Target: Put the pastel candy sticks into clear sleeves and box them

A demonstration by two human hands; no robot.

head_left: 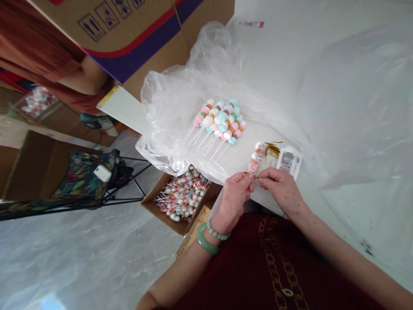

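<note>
A marshmallow lollipop [256, 157] in a clear printed wrapper points away from me, its lower end at my fingertips. A thin gold twist tie [251, 175] spans the gap between my two hands at that end. My left hand [237, 193] is closed, thumb and fingers pinched round the base of the wrapped lollipop; its stick is hidden. The fingertips of my right hand [280, 185] pinch the end of the tie. Just beyond lie a bunch of gold twist ties [272, 149] and a stack of printed wrappers [289, 160].
Unwrapped marshmallow lollipops [222, 118] are piled on a clear plastic bag [167, 99]. Below the table's left edge stands a carton [164, 221] of wrapped lollipops. A large cardboard box [151, 56], a person's arm [85, 77] and a folding chair [87, 172] are farther left.
</note>
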